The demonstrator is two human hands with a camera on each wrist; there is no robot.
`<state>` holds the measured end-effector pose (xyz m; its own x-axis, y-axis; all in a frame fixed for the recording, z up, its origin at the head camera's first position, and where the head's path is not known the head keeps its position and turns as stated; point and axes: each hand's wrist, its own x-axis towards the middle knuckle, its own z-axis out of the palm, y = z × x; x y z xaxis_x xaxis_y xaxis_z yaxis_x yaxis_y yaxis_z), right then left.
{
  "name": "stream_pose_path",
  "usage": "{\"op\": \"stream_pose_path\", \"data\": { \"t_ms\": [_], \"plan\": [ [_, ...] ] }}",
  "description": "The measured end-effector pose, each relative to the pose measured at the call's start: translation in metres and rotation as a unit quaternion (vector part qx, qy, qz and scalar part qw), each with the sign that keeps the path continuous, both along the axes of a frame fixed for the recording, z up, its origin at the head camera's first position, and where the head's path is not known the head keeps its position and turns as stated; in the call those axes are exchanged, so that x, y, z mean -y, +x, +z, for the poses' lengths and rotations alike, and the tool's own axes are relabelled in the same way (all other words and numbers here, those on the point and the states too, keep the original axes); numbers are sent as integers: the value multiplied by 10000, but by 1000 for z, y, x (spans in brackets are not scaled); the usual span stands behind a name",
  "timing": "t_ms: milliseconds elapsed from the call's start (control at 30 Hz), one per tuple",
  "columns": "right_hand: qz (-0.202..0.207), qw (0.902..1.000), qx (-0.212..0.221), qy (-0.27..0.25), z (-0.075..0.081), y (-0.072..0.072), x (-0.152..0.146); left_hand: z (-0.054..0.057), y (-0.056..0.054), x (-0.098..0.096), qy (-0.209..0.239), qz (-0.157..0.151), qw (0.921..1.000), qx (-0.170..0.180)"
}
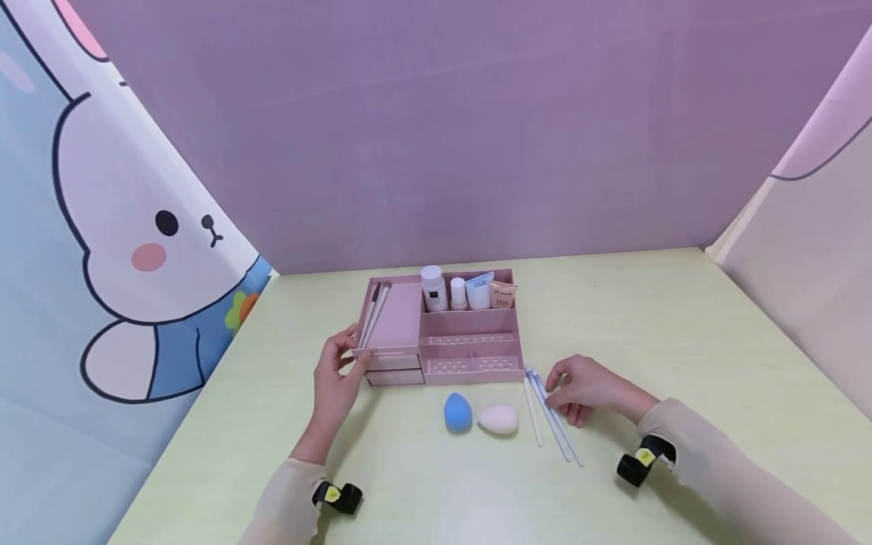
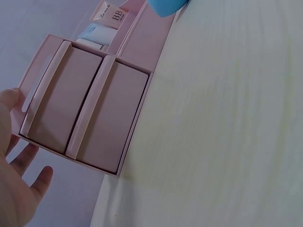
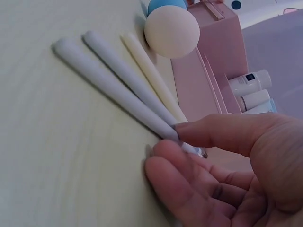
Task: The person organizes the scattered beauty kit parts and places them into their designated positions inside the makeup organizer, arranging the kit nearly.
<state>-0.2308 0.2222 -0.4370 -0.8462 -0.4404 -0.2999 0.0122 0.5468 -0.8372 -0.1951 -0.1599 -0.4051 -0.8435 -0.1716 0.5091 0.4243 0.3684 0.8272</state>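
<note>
A pink makeup organizer point(image 1: 403, 312) stands on the table, two shut drawers point(image 2: 113, 113) at its front left. My left hand point(image 1: 338, 382) holds its front left corner, thumb on the top rim and other fingers spread along the side. To the right, my right hand point(image 1: 584, 386) pinches at the upper ends of two slim lilac makeup brushes point(image 3: 113, 92) lying on the table. Its thumb rests against them, the other fingers curled on the opposite side. Beside these lies a cream-coloured brush point(image 3: 151, 75). The brush heads are mostly hidden by the hand in the right wrist view.
A blue makeup sponge point(image 1: 458, 413) and a pale pink sponge point(image 1: 499, 418) lie before the organizer. Its back row holds a white bottle point(image 1: 433, 289), a smaller bottle point(image 1: 459, 295), a blue-white tube point(image 1: 480, 292) and a BB cream tube point(image 1: 502, 295). Brushes point(image 1: 376, 312) lie on its left top.
</note>
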Motion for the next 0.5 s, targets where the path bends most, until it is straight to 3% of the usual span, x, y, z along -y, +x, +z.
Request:
{"op": "stream_pose_path", "data": {
  "t_ms": [300,500],
  "plan": [
    [-196,9958,-422,785,8,-1,9,-1,0,0,8,-17,10000,-26],
    [-208,9935,-559,970,12,1,13,-2,-1,-1,-45,6,9999,-135]
  ]
}}
